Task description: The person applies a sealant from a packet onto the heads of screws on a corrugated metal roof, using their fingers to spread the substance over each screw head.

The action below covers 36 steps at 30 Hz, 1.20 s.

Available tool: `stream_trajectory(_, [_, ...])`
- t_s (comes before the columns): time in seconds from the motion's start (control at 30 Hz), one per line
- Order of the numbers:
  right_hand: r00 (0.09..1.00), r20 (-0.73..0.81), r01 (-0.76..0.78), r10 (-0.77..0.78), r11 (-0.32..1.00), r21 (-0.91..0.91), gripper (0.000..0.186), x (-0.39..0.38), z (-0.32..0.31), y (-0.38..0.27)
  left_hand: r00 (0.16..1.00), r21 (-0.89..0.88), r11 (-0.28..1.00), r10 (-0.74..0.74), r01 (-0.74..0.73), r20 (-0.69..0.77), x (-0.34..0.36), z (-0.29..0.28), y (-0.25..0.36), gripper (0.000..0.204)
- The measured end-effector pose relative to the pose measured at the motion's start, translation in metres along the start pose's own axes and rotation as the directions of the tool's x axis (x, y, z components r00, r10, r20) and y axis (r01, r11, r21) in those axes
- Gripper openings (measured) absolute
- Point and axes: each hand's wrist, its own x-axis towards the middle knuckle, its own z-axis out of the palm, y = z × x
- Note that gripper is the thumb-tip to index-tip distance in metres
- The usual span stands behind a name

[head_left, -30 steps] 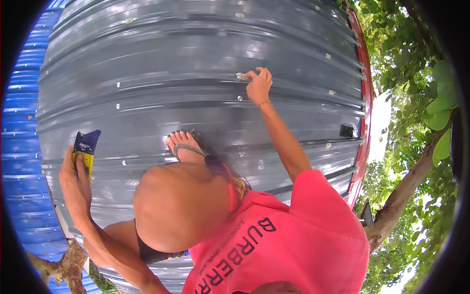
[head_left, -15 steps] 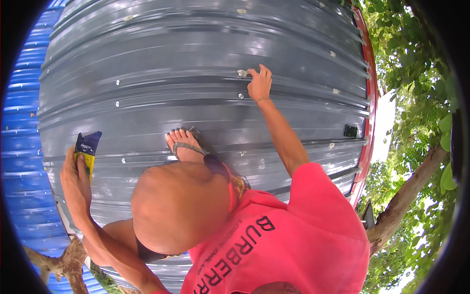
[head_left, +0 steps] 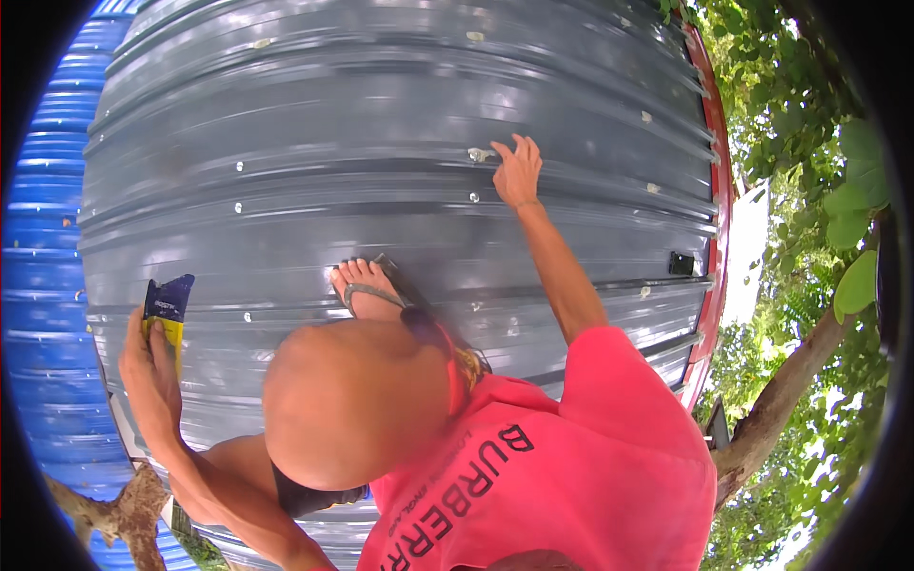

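Observation:
My left hand (head_left: 152,366) grips a scraper (head_left: 167,309) with a dark blue blade and yellow handle, held over the grey corrugated metal sheet (head_left: 381,114) at the left. My right hand (head_left: 517,169) reaches up near the centre, fingers apart and curled, with a fingertip at a whitish patch (head_left: 479,155) on a rib; whether it touches is unclear. A bald head (head_left: 352,409) and a pink shirt (head_left: 571,457) fill the lower middle, joined to both arms. A bare foot (head_left: 369,295) in a flip-flop rests on the sheet between the hands.
Blue corrugated sheeting (head_left: 52,238) borders the left side, with cut branches (head_left: 129,509) below. A red edge (head_left: 719,190) runs down the right, beside leaves (head_left: 800,124) and a tree limb (head_left: 781,400). A small black object (head_left: 681,263) lies near that edge; several light patches dot the sheet.
The scraper in my left hand sits a little lower in the picture than before. My right hand and the sheet appear shifted slightly down and right; the hand stays by the same patch.

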Motion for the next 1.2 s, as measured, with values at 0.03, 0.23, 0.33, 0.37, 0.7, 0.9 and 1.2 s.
stream_trajectory(0.03, [0.999,-0.017,0.050,-0.049,0.990,0.132,0.046,0.002,0.002,-0.005,1.000,0.008,1.000,-0.020,0.020,0.020,-0.002,-0.005,0.006,0.028])
stream_trajectory(0.23, [0.971,0.195,-0.187,0.137,0.944,0.271,0.047,0.022,0.006,-0.011,0.997,0.041,0.996,0.074,-0.075,0.010,0.003,0.009,0.008,0.026])
stream_trajectory(0.33, [0.958,0.266,-0.177,0.107,0.951,0.253,0.045,0.026,0.008,-0.010,0.998,0.022,0.999,0.038,-0.039,0.058,0.007,0.010,0.014,0.025])
stream_trajectory(0.37, [0.965,0.243,-0.168,0.101,0.948,0.272,0.044,0.026,0.010,-0.010,0.997,0.023,0.999,0.039,-0.041,0.059,0.006,0.010,0.015,0.025])
stream_trajectory(0.7, [0.952,-0.030,0.302,-0.303,0.952,-0.049,0.056,-0.018,0.005,-0.025,0.996,0.011,0.999,0.036,-0.037,0.083,0.010,0.012,0.020,0.024])
stream_trajectory(0.9, [0.941,-0.017,0.321,-0.339,0.904,-0.284,0.075,-0.044,0.001,-0.020,0.995,0.001,1.000,0.023,-0.023,0.099,0.010,0.013,0.019,0.025])
stream_trajectory(1.2, [0.956,-0.080,0.266,-0.281,0.951,-0.155,0.055,-0.010,0.002,-0.030,0.989,0.057,0.987,0.150,-0.151,0.017,0.008,0.014,0.005,0.023])
